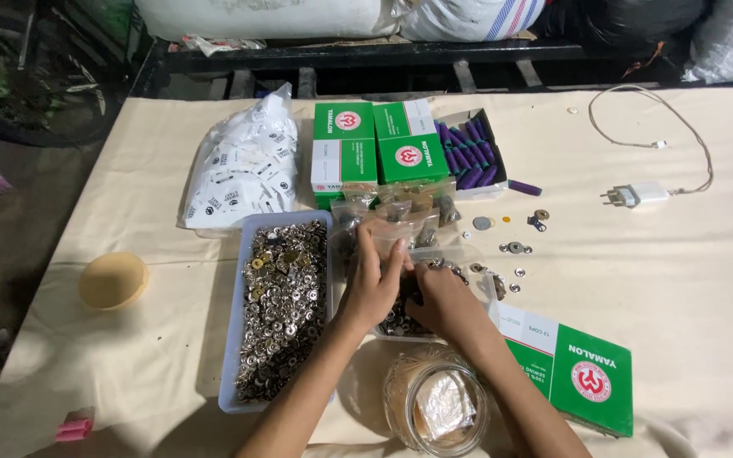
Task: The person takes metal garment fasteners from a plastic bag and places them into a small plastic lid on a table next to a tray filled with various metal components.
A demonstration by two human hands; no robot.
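Note:
My left hand [372, 284] pinches a small clear plastic bag [388, 238], holding it upright over a tray of metal parts [409, 318]. My right hand [440, 298] rests in that tray with its fingers curled over small metal snap pieces; whether it grips any is hard to tell. To the left stands a pale blue tray [231, 356] full of silver metal buttons [286, 305]. Several small filled clear bags [400, 208] lie just beyond my hands.
Two green-and-white boxes [375, 153] and an open box of purple spools [468, 153] stand at the back. A bag of white packets [243, 174], a yellow lid [113, 280], a glass jar [439, 407], another green box [574, 369], loose metal parts [515, 248] and a white charger [638, 195] lie around.

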